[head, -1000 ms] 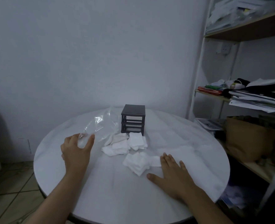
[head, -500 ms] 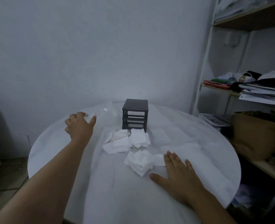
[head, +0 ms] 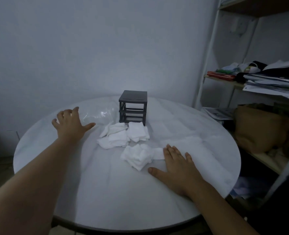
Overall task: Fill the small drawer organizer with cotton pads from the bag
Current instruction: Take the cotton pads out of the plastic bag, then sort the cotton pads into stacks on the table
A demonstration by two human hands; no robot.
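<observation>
A small dark grey drawer organizer (head: 133, 106) stands at the back of the round table, its three slots showing no drawers. Square white cotton pads lie in piles in front of it: one heap (head: 114, 137) on the left, one stack (head: 138, 134) right by the organizer, and a nearer pile (head: 138, 156). The clear plastic bag (head: 99, 114) lies flat to the left of the organizer. My left hand (head: 70, 125) hovers with spread fingers just left of the bag, holding nothing. My right hand (head: 177, 165) rests flat on the table, fingertips touching the nearer pile.
The round table (head: 89, 192) wears a white wrinkled cloth. A shelf unit (head: 208, 65) with papers, folded clothes and a brown bag (head: 262, 128) stands close on the right. A wall runs behind the table.
My left hand carried the bag to the back left, let go of it and opened its fingers. The bag now lies flat beside the organizer. My right hand stayed put.
</observation>
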